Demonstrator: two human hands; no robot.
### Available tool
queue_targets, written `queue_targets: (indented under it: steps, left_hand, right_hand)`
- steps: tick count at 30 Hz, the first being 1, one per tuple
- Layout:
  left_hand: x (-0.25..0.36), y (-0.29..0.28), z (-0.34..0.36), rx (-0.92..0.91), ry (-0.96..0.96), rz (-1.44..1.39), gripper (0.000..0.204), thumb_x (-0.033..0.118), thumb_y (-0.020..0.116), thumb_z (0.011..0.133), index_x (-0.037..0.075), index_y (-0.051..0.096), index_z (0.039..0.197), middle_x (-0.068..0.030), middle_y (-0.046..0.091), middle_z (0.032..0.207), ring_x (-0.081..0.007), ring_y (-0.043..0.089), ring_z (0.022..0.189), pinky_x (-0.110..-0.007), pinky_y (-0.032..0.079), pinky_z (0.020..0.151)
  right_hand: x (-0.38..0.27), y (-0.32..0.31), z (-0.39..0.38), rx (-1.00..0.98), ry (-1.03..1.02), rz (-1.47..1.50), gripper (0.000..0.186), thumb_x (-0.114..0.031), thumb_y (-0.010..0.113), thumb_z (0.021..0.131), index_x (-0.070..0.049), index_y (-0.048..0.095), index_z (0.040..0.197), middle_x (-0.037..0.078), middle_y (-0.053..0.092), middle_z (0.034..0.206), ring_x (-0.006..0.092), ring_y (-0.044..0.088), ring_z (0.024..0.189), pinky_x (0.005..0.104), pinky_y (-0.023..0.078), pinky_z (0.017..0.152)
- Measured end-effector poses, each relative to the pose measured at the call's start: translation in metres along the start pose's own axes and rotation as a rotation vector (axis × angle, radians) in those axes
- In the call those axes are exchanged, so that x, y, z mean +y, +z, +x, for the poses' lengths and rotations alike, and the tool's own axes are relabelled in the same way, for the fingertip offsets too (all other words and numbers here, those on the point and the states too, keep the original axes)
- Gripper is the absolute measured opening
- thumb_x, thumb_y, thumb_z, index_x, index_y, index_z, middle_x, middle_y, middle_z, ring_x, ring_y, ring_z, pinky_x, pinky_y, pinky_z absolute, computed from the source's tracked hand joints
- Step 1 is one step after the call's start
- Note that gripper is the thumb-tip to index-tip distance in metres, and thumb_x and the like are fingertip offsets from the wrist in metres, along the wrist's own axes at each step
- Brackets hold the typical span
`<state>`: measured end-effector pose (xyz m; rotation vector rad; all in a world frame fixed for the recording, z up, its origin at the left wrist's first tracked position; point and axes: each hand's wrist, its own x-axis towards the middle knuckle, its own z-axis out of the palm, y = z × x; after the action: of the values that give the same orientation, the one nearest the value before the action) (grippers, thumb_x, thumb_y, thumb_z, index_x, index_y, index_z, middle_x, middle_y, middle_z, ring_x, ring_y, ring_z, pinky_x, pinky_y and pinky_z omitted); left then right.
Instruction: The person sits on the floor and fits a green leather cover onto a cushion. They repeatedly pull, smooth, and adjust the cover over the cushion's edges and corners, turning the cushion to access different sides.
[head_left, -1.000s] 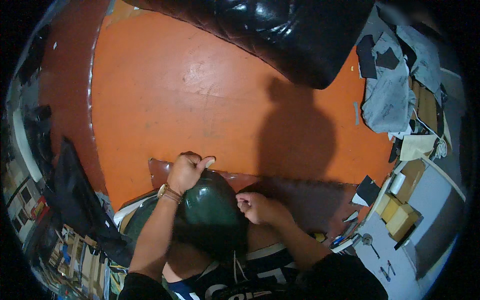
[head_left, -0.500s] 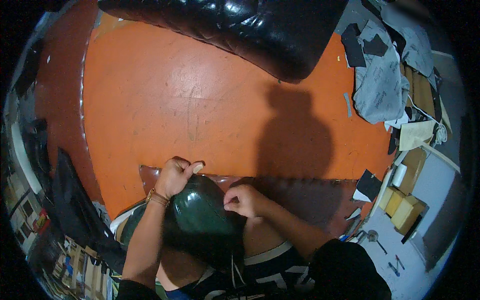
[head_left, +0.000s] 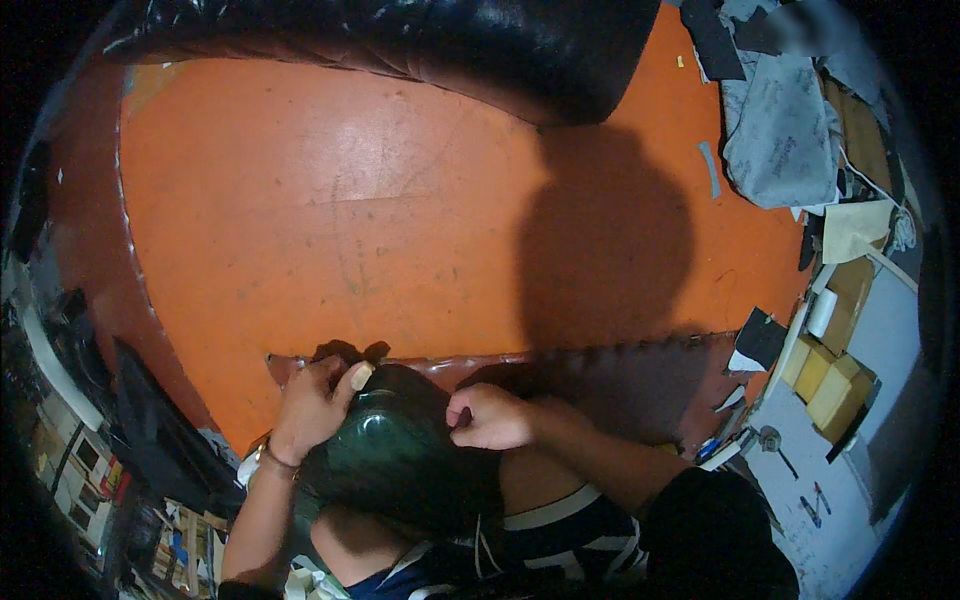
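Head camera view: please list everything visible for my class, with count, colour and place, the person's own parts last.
Green cover: one, glossy green, on the lap
Orange sheet: one, orange, spread in front
Brown sheeting: count unclear, reddish brown, left and near side
Padded piece: one, glossy black, top edge
Crumpled cloth: count unclear, grey, upper right
Dark sheet: one, black, left
Roll: one, white, right
Blocks: at least two, yellow, right
Clutter: too jumbled to count, mixed colours, lower left
Left hand: one, bare, at the cover's upper left
Right hand: one, bare, by the cover's right edge
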<state>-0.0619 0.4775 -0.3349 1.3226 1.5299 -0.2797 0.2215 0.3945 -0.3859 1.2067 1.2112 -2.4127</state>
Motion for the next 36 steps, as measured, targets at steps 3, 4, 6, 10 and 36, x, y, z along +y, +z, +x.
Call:
queue_targets:
  steps: [3,4,6,10,36]
  left_hand:
    - [0.003,-0.001,-0.010,-0.004,-0.144,0.101,0.055,0.048,0.059,0.108,-0.003,0.074,0.097,-0.0238,0.070,0.082,-0.0408,0.067,0.078,-0.048,0.051,0.074]
    - [0.001,0.000,-0.010,0.044,-0.130,0.053,0.054,0.047,0.059,0.108,-0.004,0.072,0.094,-0.0248,0.068,0.079,-0.0418,0.065,0.075,-0.048,0.051,0.072]
    - [-0.004,0.006,-0.006,0.076,-0.150,-0.011,0.055,0.046,0.059,0.108,-0.004,0.069,0.088,-0.0268,0.065,0.073,-0.0437,0.061,0.069,-0.049,0.049,0.067]
    - [-0.017,0.006,0.004,-0.028,-0.055,-0.149,0.050,0.040,0.062,0.108,-0.006,0.067,0.088,-0.0267,0.065,0.074,-0.0420,0.062,0.069,-0.047,0.049,0.067]
    - [-0.056,0.034,0.007,0.502,-0.073,-0.629,0.042,0.034,0.055,0.113,-0.002,0.066,0.093,-0.0084,0.062,0.072,-0.0168,0.060,0.066,-0.038,0.050,0.063]
  right_hand:
    - [-0.011,0.000,0.002,-0.005,0.032,-0.053,0.032,-0.024,0.077,0.086,0.001,0.073,0.106,0.019,0.075,0.102,0.0310,0.072,0.097,0.0430,0.057,0.088]
    - [-0.015,0.000,0.003,0.006,0.060,-0.049,0.032,-0.024,0.077,0.085,0.001,0.074,0.105,0.020,0.075,0.101,0.0316,0.072,0.096,0.0436,0.057,0.088]
    - [-0.022,-0.001,0.005,-0.030,0.120,-0.064,0.032,-0.025,0.076,0.086,0.001,0.074,0.104,0.020,0.074,0.096,0.0317,0.072,0.092,0.0442,0.057,0.085]
    - [-0.020,-0.008,0.015,-0.271,0.293,-0.030,0.027,-0.026,0.069,0.090,0.000,0.073,0.098,0.016,0.069,0.079,0.0277,0.069,0.072,0.0431,0.056,0.067]
    - [-0.180,0.005,0.125,-0.156,0.214,-0.408,0.032,-0.037,0.062,0.098,-0.006,0.072,0.098,0.006,0.065,0.074,0.0169,0.057,0.056,0.0375,0.043,0.048]
